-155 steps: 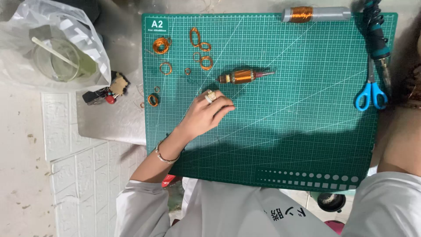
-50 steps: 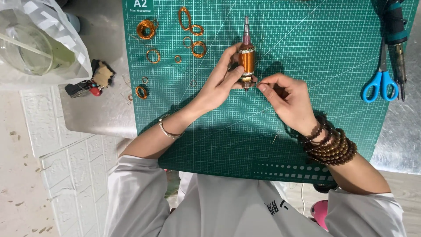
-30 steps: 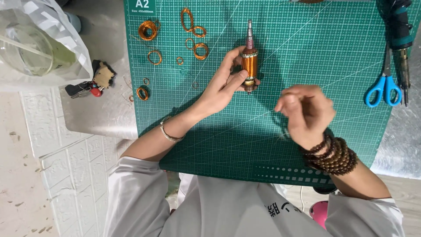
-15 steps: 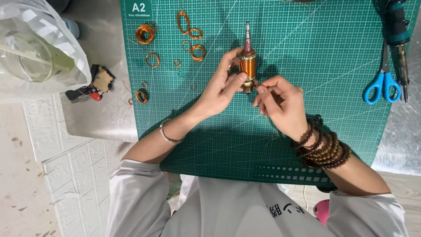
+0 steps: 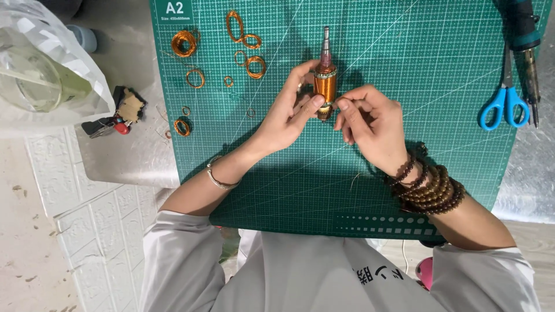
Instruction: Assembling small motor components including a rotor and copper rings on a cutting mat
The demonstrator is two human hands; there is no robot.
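Copper-wound motor rotor (image 5: 325,86) sits upright-ish over the middle of the green cutting mat (image 5: 404,52), shaft pointing away from the person. The left hand (image 5: 286,112) is clamped on it, fingers wrapped round the far side and thumb pressing near the lower end, so a good chunk of the winding is covered. The right hand (image 5: 370,124) comes in from the other side with thumb and forefinger pinched together right at the rotor's bottom end. Probably a thin wire in there, but honestly it's too fine to see, so I can't tell what's in the pinch.

Loose copper wire coils (image 5: 245,49) are scattered on the mat's upper left. Blue-handled scissors (image 5: 504,104) lie on the mat's right edge, their blades partly hidden under a dark tool (image 5: 523,26) that's cut off at the top of the frame. A clear plastic bag (image 5: 46,69) off to the left is also cropped, its contents blurry. A small dark gadget with a red bit (image 5: 118,115) lies beside the mat; can't make out what it is.
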